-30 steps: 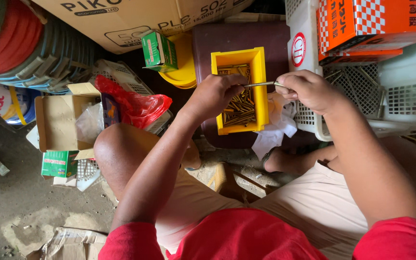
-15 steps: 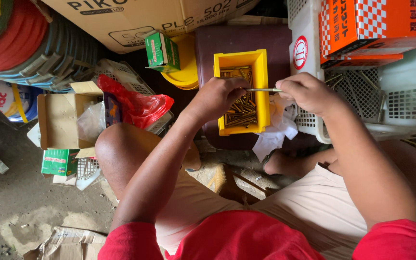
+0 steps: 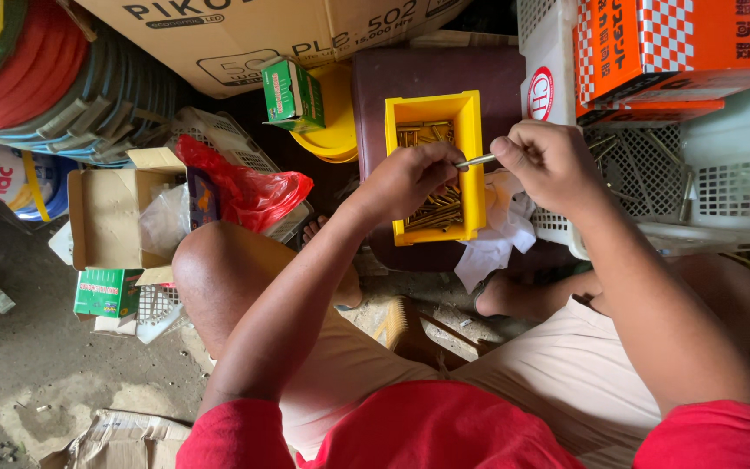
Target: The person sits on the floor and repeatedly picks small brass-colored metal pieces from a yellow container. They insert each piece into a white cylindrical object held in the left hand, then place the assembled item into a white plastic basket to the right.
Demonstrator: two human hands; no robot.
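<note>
While both hands pinch a metal bolt (image 3: pixel 476 161), left hand (image 3: pixel 410 178) and right hand (image 3: pixel 549 161) hover over the yellow bin (image 3: pixel 472 130), so loose pieces fall inside.

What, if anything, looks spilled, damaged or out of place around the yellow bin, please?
Nothing looks spilled. The screws lie inside the yellow bin. Only a crumpled white paper hangs loosely beside it, below the right hand. The left hand rests over the bin.

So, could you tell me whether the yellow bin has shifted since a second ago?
No. The yellow bin sits in the same spot on the maroon surface, beside the white crate; only the head camera's framing drifted slightly.
</note>
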